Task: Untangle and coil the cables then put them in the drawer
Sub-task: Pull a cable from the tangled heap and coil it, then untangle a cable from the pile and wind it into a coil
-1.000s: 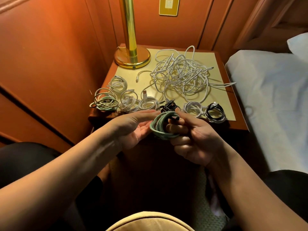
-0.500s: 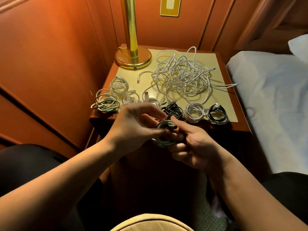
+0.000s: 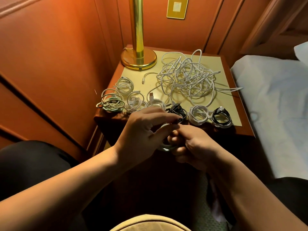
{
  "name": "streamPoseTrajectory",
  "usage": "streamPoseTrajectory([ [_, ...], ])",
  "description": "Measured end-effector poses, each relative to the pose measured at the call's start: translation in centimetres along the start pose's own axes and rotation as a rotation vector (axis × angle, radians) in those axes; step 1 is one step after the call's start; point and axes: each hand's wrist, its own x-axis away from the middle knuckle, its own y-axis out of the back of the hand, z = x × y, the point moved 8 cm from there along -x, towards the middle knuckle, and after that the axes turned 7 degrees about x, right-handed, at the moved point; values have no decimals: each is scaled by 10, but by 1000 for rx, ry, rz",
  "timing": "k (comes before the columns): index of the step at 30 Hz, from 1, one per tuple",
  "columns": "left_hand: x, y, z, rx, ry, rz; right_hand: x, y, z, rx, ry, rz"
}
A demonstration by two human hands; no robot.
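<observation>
Green coiled cable (image 3: 166, 146) in both grips, left hand (image 3: 143, 130) and right hand (image 3: 195, 147), above nightstand (image 3: 240, 129).

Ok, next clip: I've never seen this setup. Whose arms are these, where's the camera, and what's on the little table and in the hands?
No machine here: a person works bare-handed, filmed by a camera on their head, looking down. The left hand and right hand together hold a pale green coiled cable, the left pinching its dark plug end. On the wooden bedside table sit a brass lamp base, a big tangle of white cables, and a front row of small finished coils, white, green and black.
</observation>
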Motion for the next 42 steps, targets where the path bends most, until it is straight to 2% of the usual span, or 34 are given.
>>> streamPoseTrajectory([
  [3,-4,-4,6,-73,-4,103,-1,-1,1,126,38,-34],
  [6,-14,-3,14,-108,-3,212,-5,-4,2,103,9,-31],
  [11,-43,33,19,-80,66,90,-16,-12,51,-26,40,136],
  [14,-66,46,29,-73,104,123,-28,-18,85,-52,70,213],
  [17,-87,60,46,-30,139,147,-50,-19,113,16,93,215],
  [20,-106,76,68,-101,135,129,-70,-15,139,109,134,138],
  [24,-129,90,102,-203,166,150,-102,-2,169,336,261,-52],
  [27,-137,104,135,-273,283,128,-124,21,188,765,483,-356],
  [28,-138,107,146,-281,331,128,-130,23,191,944,539,-412],
  [30,-140,105,162,-312,386,153,-144,19,186,1205,539,-343],
  [32,-142,98,172,-330,414,190,-154,10,181,1364,512,-242],
  [35,-143,88,185,-350,448,256,-162,0,184,1601,593,-329],
  [39,-143,85,194,-377,470,271,-176,-1,172,1698,542,-413],
  [42,-143,81,194,-365,483,292,-183,2,165,1609,489,-383],
])
